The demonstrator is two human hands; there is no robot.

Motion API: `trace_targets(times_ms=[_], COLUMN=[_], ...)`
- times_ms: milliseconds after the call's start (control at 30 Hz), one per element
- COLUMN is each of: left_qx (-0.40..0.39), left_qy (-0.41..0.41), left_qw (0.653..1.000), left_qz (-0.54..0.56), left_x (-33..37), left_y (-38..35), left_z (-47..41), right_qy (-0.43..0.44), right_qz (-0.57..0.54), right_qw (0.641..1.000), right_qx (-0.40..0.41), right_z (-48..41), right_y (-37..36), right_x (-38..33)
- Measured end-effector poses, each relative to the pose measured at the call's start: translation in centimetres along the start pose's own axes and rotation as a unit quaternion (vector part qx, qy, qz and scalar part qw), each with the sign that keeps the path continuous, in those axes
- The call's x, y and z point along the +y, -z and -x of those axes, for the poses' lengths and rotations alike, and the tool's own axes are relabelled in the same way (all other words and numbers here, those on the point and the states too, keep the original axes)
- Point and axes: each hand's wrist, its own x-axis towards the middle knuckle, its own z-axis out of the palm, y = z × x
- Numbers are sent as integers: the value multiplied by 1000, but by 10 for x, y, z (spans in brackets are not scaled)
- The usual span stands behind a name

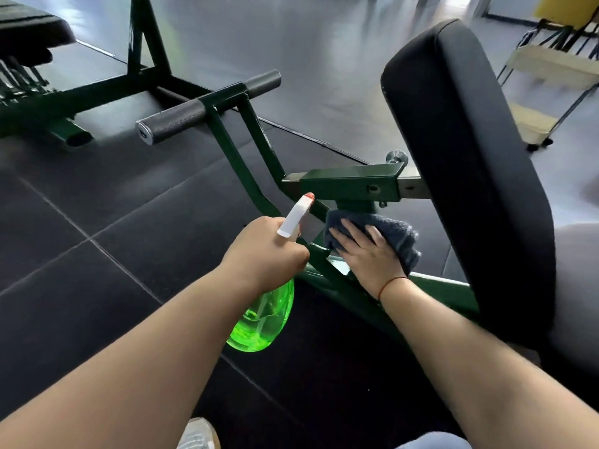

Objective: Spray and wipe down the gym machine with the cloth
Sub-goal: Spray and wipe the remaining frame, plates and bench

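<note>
Forearms bare. Thin red thread bracelet [390, 284] at wrist of right hand [369, 254]. Pale shoe [198, 436] at bottom edge; light grey-blue trouser fabric [434, 443] nearby.

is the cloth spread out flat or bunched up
Bunched up: the dark cloth sits crumpled in thick folds under the right hand, pressed against the green machine frame.

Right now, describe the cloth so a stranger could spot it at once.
Start at the big black pad on the right, then the green steel bracket jutting out beside it. Just below it, the cloth is pressed to the frame under the right hand. It is the only soft, fuzzy, blue-grey thing, unlike the clear green spray bottle in the left hand.
</note>
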Motion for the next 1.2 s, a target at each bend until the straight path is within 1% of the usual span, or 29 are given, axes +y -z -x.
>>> trace_targets(times_ms=[67,167,200,267,300,433,700,800,900,967,1033,1133,1200], left_qx=[0,-4,-8,-18,-23,-30,-33,-41,-48,-45,-47,-37,-23], left_qy=[8,15,12,13,21,20,0,1,7,9,27,61,69], left_qw=[1000,1000,1000,1000,999,999,999,999,998,998,997,994,991], left_qz=[-1,11,5,3,10,5,-6,16,38,29,46,87,111], left_x=[-3,-3,-1,-1,-2,-1,19,23,25,24,18,10,3], left_y=[-4,-10,-12,-16,-18,-21,-40,-46,-47,-45,-40,-27,-17], left_z=[-2,-3,-3,-1,-2,-3,3,9,23,37,49,64,69], right_qy=[-1,-39,-38,-23,-32,-40,-54,-71,-100,-121,-144,-198,-218], right_qz=[-24,-69,-81,-115,-132,-167,-204,-202,-200,-202,-193,-236,-270], right_qw=[999,994,992,977,971,960,952,948,938,931,922,893,880], right_qx=[-30,-81,-92,-177,-198,-222,-223,-236,-266,-280,-303,-327,-324], right_z=[9,20,27,43,49,50,57,66,81,86,84,76,73], right_y=[-12,-18,-23,-27,-27,-26,-17,-11,-2,11,23,42,53], right_x=[-14,-22,-24,-26,-25,-22,-13,-9,3,16,25,29,23])
